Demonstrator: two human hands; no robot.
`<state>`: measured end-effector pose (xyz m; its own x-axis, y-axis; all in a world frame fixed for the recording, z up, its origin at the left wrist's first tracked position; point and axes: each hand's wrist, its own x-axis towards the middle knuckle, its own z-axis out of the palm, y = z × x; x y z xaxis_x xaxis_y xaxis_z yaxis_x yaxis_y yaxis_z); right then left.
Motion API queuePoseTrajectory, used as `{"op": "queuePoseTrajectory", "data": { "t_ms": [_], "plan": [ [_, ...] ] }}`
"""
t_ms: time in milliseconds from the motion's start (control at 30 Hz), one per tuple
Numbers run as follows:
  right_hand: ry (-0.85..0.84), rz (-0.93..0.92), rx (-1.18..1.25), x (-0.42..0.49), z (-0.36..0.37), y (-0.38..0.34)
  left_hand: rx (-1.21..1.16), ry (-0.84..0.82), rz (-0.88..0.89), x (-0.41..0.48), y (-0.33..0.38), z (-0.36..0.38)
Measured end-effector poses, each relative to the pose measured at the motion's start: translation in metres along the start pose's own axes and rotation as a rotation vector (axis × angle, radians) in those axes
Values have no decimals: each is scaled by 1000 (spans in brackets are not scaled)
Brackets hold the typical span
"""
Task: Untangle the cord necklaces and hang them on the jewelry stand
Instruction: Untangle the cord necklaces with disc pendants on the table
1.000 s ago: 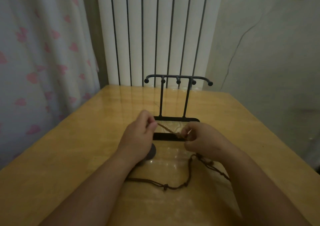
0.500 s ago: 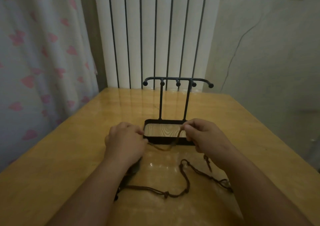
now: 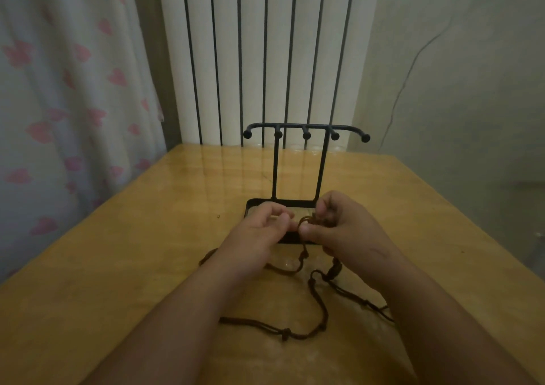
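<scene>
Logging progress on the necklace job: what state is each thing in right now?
jewelry stand: upright on the table, pegs bare.
cord necklaces: tangled, trailing on the table, none hung.
left hand: pinches a strand, it seems.
right hand: pinches a bunch of cord.

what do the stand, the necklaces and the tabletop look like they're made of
Jewelry stand: probably metal, matte black; thin rigid rods with ball tips.
Cord necklaces: dark brown textile or leather cord, the look leaves it open; they lie limp, with knots.
Table: wood or wood-look laminate, glossy; grain pattern, and it mirrors the radiator.
</scene>
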<state>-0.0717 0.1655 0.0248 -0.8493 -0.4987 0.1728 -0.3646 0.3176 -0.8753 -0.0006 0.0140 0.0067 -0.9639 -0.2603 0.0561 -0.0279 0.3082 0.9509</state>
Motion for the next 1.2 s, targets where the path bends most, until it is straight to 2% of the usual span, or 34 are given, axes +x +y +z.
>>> {"op": "queuePoseTrajectory", "data": {
  "t_ms": [200,500,633,767,833,900,1000,1067,1200],
  "plan": [
    [-61,-21,85,0,-4,0,25,-17,75,1,-2,6],
    [-1,-35,61,-2,-5,-5,118,-1,78,-2,1,9],
    [-30,15,44,-3,-5,-7,-81,62,84,1,1,4],
    [-53,62,5,-2,-11,-6,-280,223,72,8,0,-1],
    [-41,96,58,-2,-15,-5,-375,269,71,10,0,-8],
    [-44,154,230,-2,-17,-4,-405,323,71,8,1,-13],
    [-59,191,472,-1,-19,-4,-279,369,84,2,3,-19],
    [-75,165,534,-1,-20,-3,-103,363,103,-1,5,-21],
    [-101,130,604,-1,-21,-2,51,294,57,-1,6,-24]
  ]
}}
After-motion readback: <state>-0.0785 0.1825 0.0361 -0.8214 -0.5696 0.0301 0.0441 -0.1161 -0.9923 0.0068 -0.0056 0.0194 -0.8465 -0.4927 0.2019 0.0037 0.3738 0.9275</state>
